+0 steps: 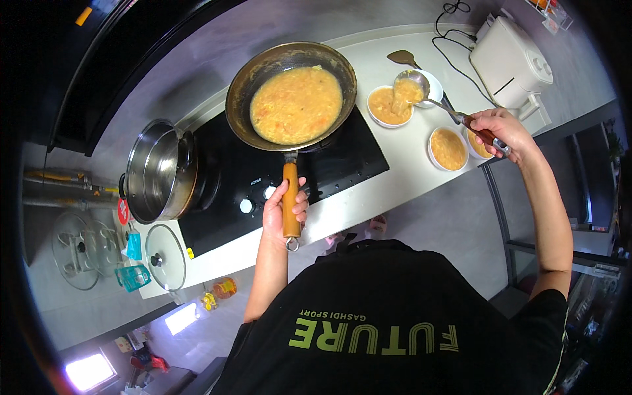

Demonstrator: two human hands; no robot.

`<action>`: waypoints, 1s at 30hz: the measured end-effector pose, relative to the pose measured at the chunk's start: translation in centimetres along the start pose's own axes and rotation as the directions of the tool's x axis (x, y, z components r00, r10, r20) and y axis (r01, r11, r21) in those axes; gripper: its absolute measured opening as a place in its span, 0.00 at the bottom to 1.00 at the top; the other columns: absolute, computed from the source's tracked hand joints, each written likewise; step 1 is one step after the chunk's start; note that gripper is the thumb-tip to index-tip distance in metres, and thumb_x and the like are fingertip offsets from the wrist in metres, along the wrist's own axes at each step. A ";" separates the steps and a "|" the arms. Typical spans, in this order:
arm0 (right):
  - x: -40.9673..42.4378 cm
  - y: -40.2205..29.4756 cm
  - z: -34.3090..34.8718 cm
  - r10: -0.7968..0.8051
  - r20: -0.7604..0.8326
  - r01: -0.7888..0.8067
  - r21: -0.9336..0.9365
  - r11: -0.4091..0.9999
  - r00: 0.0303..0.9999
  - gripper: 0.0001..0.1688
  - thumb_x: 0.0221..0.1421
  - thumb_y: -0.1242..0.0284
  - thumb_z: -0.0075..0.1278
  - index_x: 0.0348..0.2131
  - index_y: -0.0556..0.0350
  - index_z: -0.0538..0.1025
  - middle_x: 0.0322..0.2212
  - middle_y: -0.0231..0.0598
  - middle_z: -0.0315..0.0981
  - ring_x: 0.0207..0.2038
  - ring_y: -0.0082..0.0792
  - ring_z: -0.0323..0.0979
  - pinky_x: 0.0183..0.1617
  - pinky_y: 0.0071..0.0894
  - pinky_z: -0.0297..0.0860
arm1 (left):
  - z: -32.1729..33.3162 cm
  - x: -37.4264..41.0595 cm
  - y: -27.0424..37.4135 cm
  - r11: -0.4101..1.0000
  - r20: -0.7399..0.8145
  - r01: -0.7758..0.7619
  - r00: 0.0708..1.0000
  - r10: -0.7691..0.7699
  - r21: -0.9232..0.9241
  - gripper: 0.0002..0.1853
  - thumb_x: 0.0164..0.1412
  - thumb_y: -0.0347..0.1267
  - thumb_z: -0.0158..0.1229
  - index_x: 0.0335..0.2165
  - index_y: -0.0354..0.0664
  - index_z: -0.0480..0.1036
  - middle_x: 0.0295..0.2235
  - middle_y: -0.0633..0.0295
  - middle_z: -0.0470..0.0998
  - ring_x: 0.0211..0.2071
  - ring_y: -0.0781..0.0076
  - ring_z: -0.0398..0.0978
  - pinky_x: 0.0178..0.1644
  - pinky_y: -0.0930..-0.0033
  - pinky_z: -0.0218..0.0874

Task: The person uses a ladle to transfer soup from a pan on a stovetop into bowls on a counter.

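Observation:
My left hand point(285, 206) grips the wooden handle point(291, 195) of a deep frying pan point(237, 111), which is raised over the black cooktop. Yellow-orange soup point(296, 106) with egg-like shreds lies in the pan. In my right hand point(501, 131) is a metal ladle point(419, 81) with a brown handle. Its tilted bowl lets soup run into a white bowl point(390, 124) that holds much soup. Partly hidden behind the ladle is another white bowl point(435, 88). Nearer the counter's front edge stand a soup-filled bowl point(448, 149) and a further one point(476, 146), partly covered by my right hand.
A stainless steel pot point(153, 173) stands at the cooktop's point(237, 197) left. A glass lid point(165, 256) lies at the counter's left end. A brown spatula point(402, 57) rests behind the bowls. At the right back stands a white appliance point(511, 61) with a black cable point(456, 61).

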State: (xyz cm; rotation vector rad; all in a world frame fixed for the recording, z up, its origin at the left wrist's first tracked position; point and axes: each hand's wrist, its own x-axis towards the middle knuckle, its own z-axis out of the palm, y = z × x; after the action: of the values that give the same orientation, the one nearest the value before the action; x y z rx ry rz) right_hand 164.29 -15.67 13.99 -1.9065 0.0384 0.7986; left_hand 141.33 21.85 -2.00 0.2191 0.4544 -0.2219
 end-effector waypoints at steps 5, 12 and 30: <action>-0.1 0.8 0.0 -0.031 -0.001 0.031 0.006 0.999 1.000 0.15 0.51 0.74 0.46 0.36 0.69 0.73 0.13 0.34 0.68 0.06 0.17 0.56 0.08 0.15 0.50 | 0.1 -0.1 -0.1 1.000 -0.011 -0.006 1.000 0.006 -0.012 0.20 0.62 0.41 0.48 0.44 0.36 0.66 0.22 0.62 0.65 0.17 0.78 0.61 0.18 0.76 0.57; 0.3 1.8 -1.9 0.155 0.162 -0.220 0.557 0.801 0.975 0.11 0.52 0.72 0.48 0.31 0.64 0.68 0.18 0.40 0.69 0.08 0.18 0.57 0.06 0.14 0.51 | 0.5 -0.2 -0.2 1.000 -0.037 -0.023 0.999 0.023 0.016 0.21 0.62 0.41 0.48 0.45 0.35 0.66 0.22 0.64 0.64 0.17 0.79 0.60 0.18 0.79 0.56; 6.7 6.0 -1.4 -0.288 -0.299 0.066 -0.582 0.810 0.910 0.17 0.41 0.73 0.50 0.34 0.66 0.76 0.18 0.44 0.73 0.17 0.32 0.71 0.22 0.30 0.67 | 0.2 -0.1 -0.2 1.000 -0.022 -0.019 1.000 0.019 0.000 0.20 0.62 0.41 0.48 0.45 0.36 0.65 0.23 0.62 0.66 0.17 0.78 0.61 0.18 0.77 0.57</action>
State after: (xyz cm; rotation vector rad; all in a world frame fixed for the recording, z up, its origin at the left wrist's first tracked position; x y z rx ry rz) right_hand 168.04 -17.53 5.87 -2.5642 -0.1620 0.3089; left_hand 141.31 21.64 -1.80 0.2259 0.4735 -0.2013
